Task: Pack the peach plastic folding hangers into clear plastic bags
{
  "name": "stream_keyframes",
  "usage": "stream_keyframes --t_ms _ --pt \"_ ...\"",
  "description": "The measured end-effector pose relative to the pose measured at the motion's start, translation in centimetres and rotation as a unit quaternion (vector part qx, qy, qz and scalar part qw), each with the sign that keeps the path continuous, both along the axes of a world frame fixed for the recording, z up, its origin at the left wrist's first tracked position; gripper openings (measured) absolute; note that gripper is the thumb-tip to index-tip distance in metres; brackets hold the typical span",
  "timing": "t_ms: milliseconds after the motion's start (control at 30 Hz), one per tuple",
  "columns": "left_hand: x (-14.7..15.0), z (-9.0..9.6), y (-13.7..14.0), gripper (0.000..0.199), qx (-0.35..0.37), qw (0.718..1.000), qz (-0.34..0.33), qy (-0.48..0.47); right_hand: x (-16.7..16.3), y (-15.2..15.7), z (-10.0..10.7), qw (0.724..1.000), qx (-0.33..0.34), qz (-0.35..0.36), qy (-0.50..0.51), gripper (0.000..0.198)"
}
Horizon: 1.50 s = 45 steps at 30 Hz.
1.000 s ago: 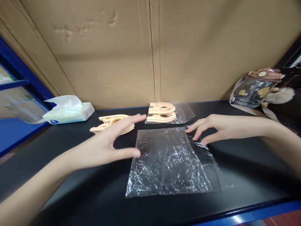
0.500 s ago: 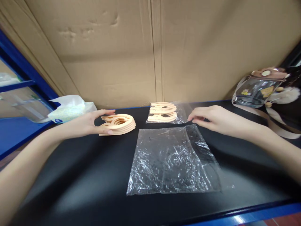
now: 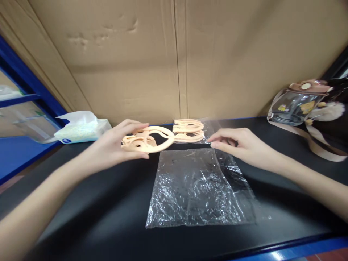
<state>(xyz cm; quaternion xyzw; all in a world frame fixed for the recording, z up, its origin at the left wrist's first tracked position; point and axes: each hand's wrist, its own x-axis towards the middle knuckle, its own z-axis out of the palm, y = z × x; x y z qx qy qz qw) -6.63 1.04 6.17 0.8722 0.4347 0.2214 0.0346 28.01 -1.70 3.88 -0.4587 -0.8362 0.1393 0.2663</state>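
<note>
My left hand [image 3: 116, 143] is closed around the edge of a peach plastic oval frame [image 3: 165, 143], which looks like a folding hanger. It is lifted above a stack of like hangers [image 3: 127, 140], partly hidden behind my fingers and the held one. My right hand [image 3: 236, 143] has its thumb and index finger pinched near the back edge of a flat clear plastic bag [image 3: 190, 188]. Whether anything is between those fingertips I cannot make out. Just behind, more peach hangers [image 3: 187, 125] lie in another clear bag [image 3: 209, 127].
A tissue pack [image 3: 81, 128] stands at the back left, by a blue frame [image 3: 46, 105]. At the back right is a clear bottle [image 3: 295, 107] with a strap [image 3: 323, 152]. A cardboard wall [image 3: 130, 72] rises behind the black tabletop [image 3: 114, 217].
My left hand has lifted one hanger off the stack and moved it to the right and nearer the middle. My right hand has shifted slightly left.
</note>
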Motion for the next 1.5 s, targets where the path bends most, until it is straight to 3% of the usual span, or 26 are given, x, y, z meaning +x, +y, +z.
stream_keyframes --t_ms 100,200,400,633,1033,1500 --pt "3.5 -0.8 -2.6 0.070 0.046 0.997 -0.055 -0.020 -1.6 -1.1 -0.3 0.988 -0.109 0.026 0.111 0.031" --pt "5.7 -1.6 -4.6 0.070 0.097 0.991 -0.088 -0.006 -2.8 -2.0 -0.4 0.953 -0.220 0.075 0.195 0.029" --pt "6.4 -2.6 -5.1 0.076 0.111 0.986 -0.127 0.015 -3.3 -2.5 -0.1 0.891 -0.347 0.114 0.270 0.025" --pt "6.1 -3.6 -4.7 0.083 0.068 0.990 -0.123 0.007 -3.0 -2.0 -0.8 0.881 -0.378 0.108 0.263 0.026" --pt "5.6 -3.2 -4.4 0.075 0.080 0.990 -0.117 -0.004 -2.8 -1.7 -0.7 0.902 -0.357 0.091 0.226 0.029" --pt "5.9 -3.3 -4.7 0.074 0.067 0.989 -0.131 -0.017 -3.1 -1.9 -0.3 0.893 -0.362 0.119 0.239 0.017"
